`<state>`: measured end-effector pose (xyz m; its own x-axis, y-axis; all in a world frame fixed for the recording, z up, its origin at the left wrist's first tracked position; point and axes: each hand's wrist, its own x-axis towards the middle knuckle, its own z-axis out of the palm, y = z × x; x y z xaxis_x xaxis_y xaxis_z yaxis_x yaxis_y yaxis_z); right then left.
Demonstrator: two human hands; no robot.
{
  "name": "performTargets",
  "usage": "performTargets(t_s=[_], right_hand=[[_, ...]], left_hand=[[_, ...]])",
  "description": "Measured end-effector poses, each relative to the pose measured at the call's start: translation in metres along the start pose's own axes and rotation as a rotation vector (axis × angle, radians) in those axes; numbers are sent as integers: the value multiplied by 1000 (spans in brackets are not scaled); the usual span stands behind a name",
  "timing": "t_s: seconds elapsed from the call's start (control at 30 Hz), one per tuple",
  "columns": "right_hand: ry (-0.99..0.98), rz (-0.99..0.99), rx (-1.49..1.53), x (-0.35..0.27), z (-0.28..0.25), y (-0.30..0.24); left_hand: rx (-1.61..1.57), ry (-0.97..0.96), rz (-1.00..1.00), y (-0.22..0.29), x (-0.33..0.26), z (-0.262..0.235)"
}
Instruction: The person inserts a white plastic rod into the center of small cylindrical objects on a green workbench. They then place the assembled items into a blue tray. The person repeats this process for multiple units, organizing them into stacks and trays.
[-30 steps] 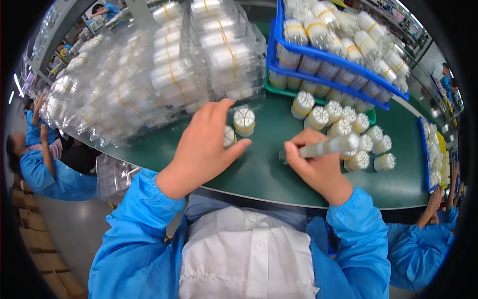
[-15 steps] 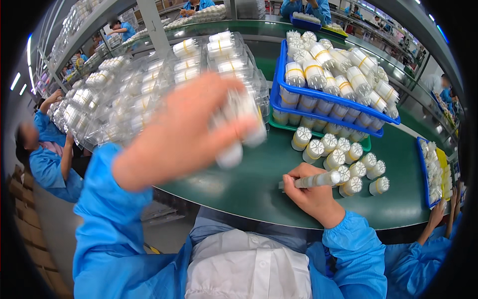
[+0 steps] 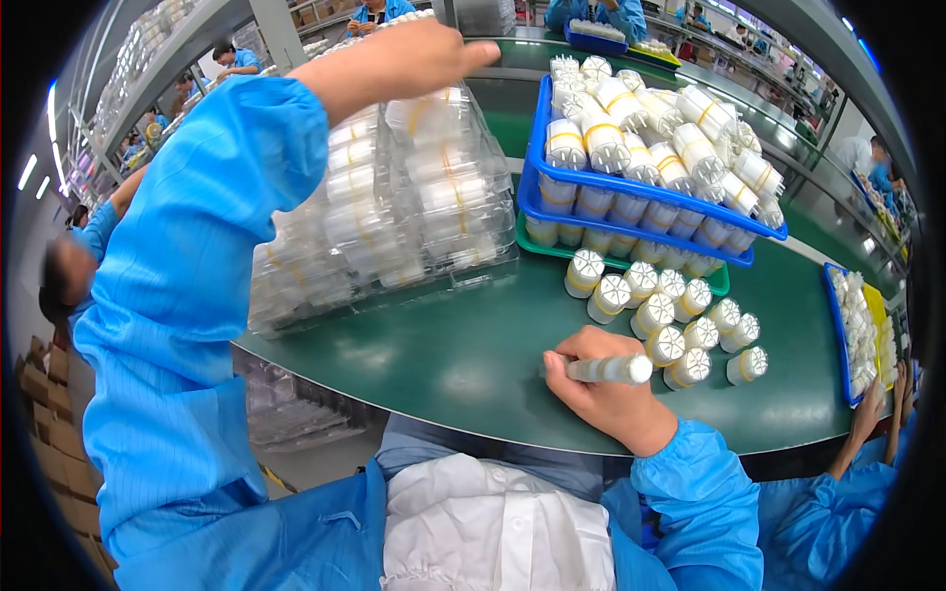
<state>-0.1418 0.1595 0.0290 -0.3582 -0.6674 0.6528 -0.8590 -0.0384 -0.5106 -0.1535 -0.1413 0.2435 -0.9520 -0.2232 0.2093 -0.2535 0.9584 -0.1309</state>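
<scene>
My left hand point(image 3: 409, 61) reaches over the top of the tall stack of clear plastic trays point(image 3: 473, 261) at the left; its thumb points right and its other fingers are hidden. Just below it are white cylinders with yellow bands point(image 3: 426, 116) in the upper tray. My right hand point(image 3: 616, 399) rests on the green table, closed around a thick pale marker pen point(image 3: 603, 370), its white round end toward the right. Beside this hand stand several white cylinders point(image 3: 665, 345) with slotted tops and yellow bands.
Stacked blue baskets point(image 3: 645, 192), heaped with similar cylinders, stand on the green table point(image 3: 473, 364) behind the loose ones. A green basket point(image 3: 726, 284) lies under them. Another filled blue tray point(image 3: 838, 335) is at the far right, beside a co-worker's hands point(image 3: 867, 419). A person point(image 3: 74, 266) sits at the left.
My left hand has swung up and away with white cylinders, from in front of the tray stack to above it. My right hand stays in place, its pen tilted slightly differently.
</scene>
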Motion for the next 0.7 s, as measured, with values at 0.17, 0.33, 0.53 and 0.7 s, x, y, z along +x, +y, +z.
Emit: performTargets(t_s=[0.17,0.33,0.53,0.7], right_hand=[[-13,-53,-51,-4,0,-1],[-97,-106,-27,-3,4,-1],[-151,-184,-23,-7,10,-2],[-141,-114,-60,-7,12,7]], left_hand=[[-492,76,-44,-8,-23,25],[-659,293,309,10,-77,16],[-531,289,553,111,-119,111],[-685,392,402,146,-87,198]])
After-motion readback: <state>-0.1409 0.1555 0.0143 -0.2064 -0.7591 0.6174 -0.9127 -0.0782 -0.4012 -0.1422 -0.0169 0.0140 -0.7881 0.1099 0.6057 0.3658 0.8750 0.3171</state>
